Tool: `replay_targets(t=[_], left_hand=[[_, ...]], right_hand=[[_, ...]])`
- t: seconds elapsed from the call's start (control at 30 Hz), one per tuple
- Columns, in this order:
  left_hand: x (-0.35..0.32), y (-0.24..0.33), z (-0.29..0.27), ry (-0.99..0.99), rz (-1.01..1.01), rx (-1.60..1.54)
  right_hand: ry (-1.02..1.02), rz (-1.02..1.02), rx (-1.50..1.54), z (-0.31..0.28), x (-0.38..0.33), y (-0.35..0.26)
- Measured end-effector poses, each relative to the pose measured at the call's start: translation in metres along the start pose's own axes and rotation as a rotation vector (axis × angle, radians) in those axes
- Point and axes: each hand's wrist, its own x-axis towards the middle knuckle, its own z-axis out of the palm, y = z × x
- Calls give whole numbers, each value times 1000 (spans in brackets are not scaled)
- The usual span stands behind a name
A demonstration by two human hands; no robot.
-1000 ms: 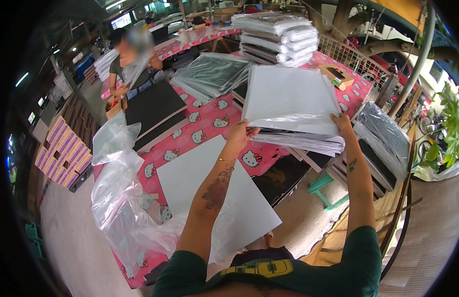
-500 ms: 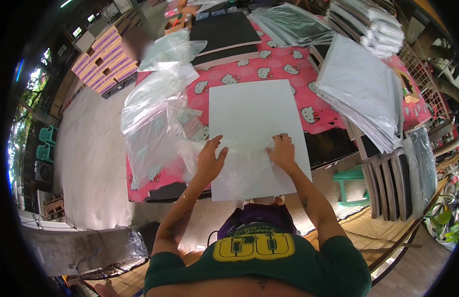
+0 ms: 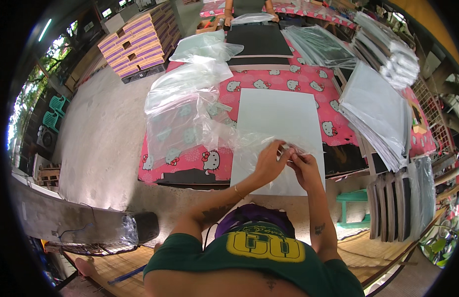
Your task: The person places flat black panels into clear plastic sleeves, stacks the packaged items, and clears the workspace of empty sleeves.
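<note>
A large white board [image 3: 276, 111] lies on the pink cartoon-print tablecloth at the near edge of the table. Over its lower half is spread a thin clear plastic bag [image 3: 249, 141], creased and trailing leftward. My left hand [image 3: 270, 162] and my right hand [image 3: 304, 170] meet above the right part of the board. Their fingertips pinch the edge of the plastic together, close to each other. To the left lies a loose pile of clear plastic bags [image 3: 177, 119], partly hanging near the table's front edge.
Black boards [image 3: 259, 42] lie beyond the white one. At right are a stack of wrapped white sheets [image 3: 375, 109] and upright wrapped panels [image 3: 390, 208] beside a green stool [image 3: 352, 203]. Another person's hands [image 3: 229, 20] are at the far side. Stacked boxes [image 3: 140, 42] stand far left.
My hands have come together from apart on the board, and both now pinch the plastic. The view has shifted, bringing the other person's arms into sight at the far side.
</note>
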Motion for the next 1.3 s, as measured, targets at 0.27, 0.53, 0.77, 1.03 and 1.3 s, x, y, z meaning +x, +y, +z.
replay_targets(t=[0.27,0.53,0.77,1.03,1.3], left_hand=[[1,-26,-32,92,-320,-327],[-45,7,-24,-237,-197,-143],[4,-120,-97,99,44,748],[68,-95,-103,-415,-427,158],[33,14,-56,-179,-386,-482]], right_hand=[[-56,-172,139,-40,-48,-9],[289,-27,117,-84,-48,14],[368,43,94,-177,-19,9],[799,-1039,-1012,-153,27,-13],[93,-87,94,9,7,26]])
